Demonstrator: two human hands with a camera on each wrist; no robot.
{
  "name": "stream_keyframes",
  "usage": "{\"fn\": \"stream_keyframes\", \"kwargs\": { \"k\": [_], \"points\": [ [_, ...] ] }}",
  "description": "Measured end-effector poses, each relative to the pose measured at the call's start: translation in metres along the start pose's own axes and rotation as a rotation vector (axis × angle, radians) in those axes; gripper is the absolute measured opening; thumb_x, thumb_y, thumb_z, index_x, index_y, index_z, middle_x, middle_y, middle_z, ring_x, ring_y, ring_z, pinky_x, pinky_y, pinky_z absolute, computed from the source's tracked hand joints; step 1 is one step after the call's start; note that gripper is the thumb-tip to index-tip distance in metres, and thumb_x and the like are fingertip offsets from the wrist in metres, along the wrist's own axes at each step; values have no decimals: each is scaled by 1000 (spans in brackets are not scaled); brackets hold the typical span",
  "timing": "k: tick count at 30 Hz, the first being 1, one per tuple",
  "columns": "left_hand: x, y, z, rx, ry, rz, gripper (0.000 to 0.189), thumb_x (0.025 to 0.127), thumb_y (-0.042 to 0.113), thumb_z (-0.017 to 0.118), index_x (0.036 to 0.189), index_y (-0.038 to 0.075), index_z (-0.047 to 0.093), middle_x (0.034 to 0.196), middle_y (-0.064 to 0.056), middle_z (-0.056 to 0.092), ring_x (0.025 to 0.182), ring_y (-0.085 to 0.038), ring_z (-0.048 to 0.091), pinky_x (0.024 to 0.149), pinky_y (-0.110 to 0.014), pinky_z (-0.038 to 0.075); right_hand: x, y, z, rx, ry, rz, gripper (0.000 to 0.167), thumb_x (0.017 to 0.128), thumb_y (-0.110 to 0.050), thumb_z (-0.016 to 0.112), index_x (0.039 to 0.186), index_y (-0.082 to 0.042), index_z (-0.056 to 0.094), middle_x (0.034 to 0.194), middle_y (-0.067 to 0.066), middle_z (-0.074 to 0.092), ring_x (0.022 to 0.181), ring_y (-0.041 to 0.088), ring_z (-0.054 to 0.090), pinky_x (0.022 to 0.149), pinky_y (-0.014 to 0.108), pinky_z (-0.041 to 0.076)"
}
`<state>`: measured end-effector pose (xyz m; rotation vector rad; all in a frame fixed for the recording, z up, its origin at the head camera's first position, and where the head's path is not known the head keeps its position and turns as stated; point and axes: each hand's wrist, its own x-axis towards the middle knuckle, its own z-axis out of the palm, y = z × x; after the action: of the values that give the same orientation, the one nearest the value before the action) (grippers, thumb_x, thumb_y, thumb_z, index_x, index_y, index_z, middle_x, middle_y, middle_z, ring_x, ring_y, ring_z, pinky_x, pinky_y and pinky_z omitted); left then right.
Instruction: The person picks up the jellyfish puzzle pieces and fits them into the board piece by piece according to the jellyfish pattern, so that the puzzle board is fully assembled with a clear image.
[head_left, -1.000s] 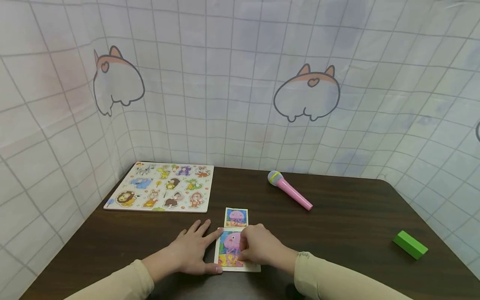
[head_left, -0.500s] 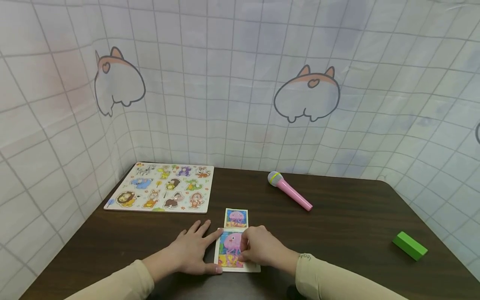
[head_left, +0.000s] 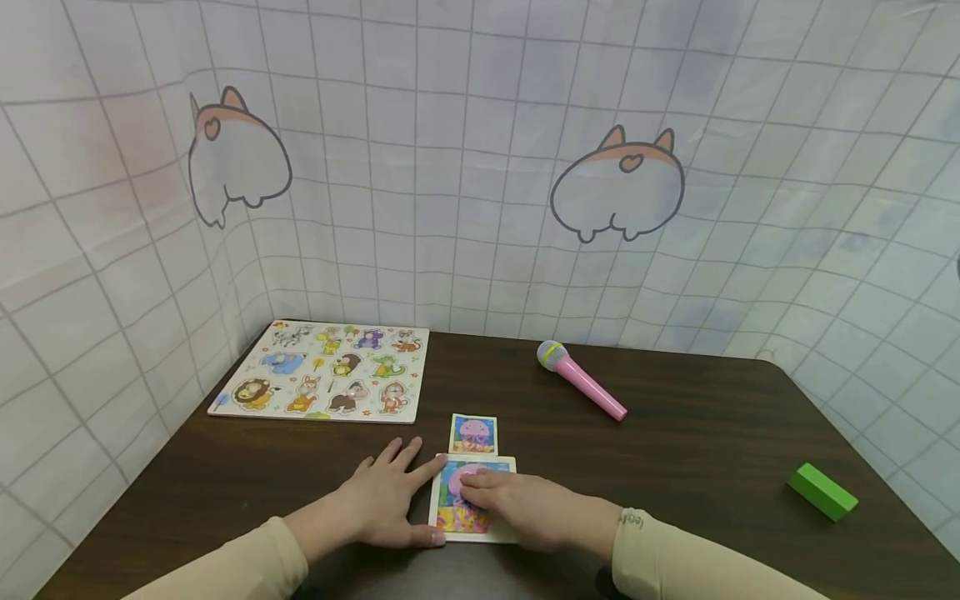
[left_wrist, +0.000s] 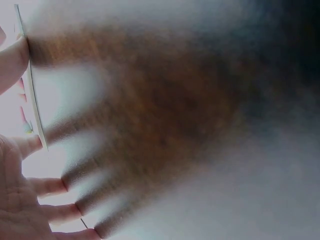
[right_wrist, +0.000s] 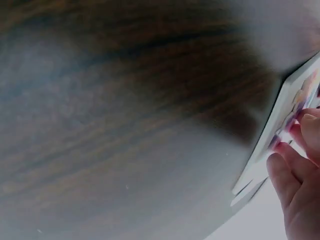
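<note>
A small white-framed puzzle board (head_left: 444, 529) with a pink jellyfish picture lies flat in front of me. My left hand (head_left: 382, 504) spreads its fingers on the table, with the index fingertip at the board's upper left corner and the thumb at its lower left one. Fingers of my right hand (head_left: 536, 508) lie extended across the jellyfish, hiding the picture's right part. In the right wrist view the fingertips (right_wrist: 276, 160) meet the face of the puzzle board (right_wrist: 270, 135). Touching the board's far edge is a smaller jellyfish picture card (head_left: 474, 434).
A white animal puzzle board (head_left: 318, 417) lies at the back left of the dark table (head_left: 697, 417). Behind and to the right is a pink toy microphone (head_left: 585, 383). A green block (head_left: 821, 492) sits far right. White grid-patterned cloth (head_left: 495, 167) encloses the table.
The right hand's fingers were curled in a pinch at the jellyfish picture; now they are extended over it, and the hand has shifted slightly right. My left hand has stayed in place.
</note>
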<state>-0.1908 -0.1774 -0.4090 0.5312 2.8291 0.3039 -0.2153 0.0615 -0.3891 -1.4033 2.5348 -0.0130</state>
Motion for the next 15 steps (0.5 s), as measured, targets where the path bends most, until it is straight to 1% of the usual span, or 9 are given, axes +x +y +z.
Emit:
{"fn": "stream_keyframes", "kwargs": {
  "k": [2, 4, 5, 7, 8, 9, 11, 13, 15],
  "points": [
    [0, 1, -2, 3, -2, 3, 97, 82, 71, 70, 159, 21, 38, 164, -23, 31, 150, -51, 29, 109, -73, 36, -1, -1, 1, -55, -5, -8, 65, 91, -1, 73, 151, -12, 52, 157, 3, 50, 147, 14, 45, 114, 31, 44],
    [0, 2, -4, 6, -4, 5, 97, 82, 71, 70, 159, 22, 38, 164, -23, 31, 150, -51, 29, 108, -73, 36, -1, -1, 0, -106, -1, -18, 65, 91, -2, 74, 151, -12, 52, 157, 3, 50, 147, 14, 46, 113, 31, 45],
    [0, 3, -5, 7, -5, 5, 97, 83, 71, 70, 159, 22, 38, 165, -23, 30, 150, -51, 29, 109, -72, 36, 0, -1, 0, -121, -2, -25, 64, 92, -3, 74, 151, -12, 52, 157, 3, 50, 146, 14, 46, 112, 31, 46],
    [0, 3, -6, 11, -5, 7, 97, 83, 71, 70, 160, 22, 38, 165, -23, 30, 150, -51, 28, 108, -73, 36, 1, 0, -2, -111, -15, -26, 62, 93, -4, 73, 151, -11, 52, 157, 3, 50, 146, 14, 46, 113, 30, 45],
    [0, 2, -6, 12, -6, 7, 97, 83, 71, 70, 160, 22, 37, 165, -23, 30, 150, -51, 28, 108, -73, 35, 2, 0, -4, -84, -21, -24, 60, 94, -4, 71, 150, -11, 53, 157, 2, 51, 146, 14, 46, 114, 30, 44],
    [0, 2, -6, 10, -7, 7, 96, 83, 71, 70, 160, 22, 37, 165, -23, 30, 151, -51, 28, 109, -73, 35, 3, 1, -6, -27, -29, -13, 59, 94, -1, 70, 149, -12, 54, 155, 1, 52, 145, 13, 47, 114, 30, 43],
    [0, 2, -5, 4, -11, 6, 97, 83, 71, 70, 160, 23, 37, 165, -23, 30, 151, -52, 28, 109, -73, 35, 5, 5, -9, 126, -35, 17, 55, 96, 5, 62, 148, -11, 55, 153, 0, 54, 144, 12, 48, 116, 32, 41],
    [-1, 2, -5, -3, -15, 3, 96, 83, 71, 69, 160, 23, 37, 165, -23, 30, 151, -52, 28, 109, -73, 34, 4, 9, -12, 273, -18, 58, 55, 97, 10, 54, 147, -12, 56, 151, -1, 56, 142, 12, 49, 117, 35, 41],
    [0, 2, -4, -10, -22, -2, 96, 83, 72, 69, 160, 24, 37, 165, -23, 29, 151, -52, 27, 109, -73, 34, -1, 15, -14, 396, 24, 94, 54, 98, 13, 48, 146, -12, 58, 148, 0, 59, 138, 12, 53, 115, 39, 43]
  ]
}}
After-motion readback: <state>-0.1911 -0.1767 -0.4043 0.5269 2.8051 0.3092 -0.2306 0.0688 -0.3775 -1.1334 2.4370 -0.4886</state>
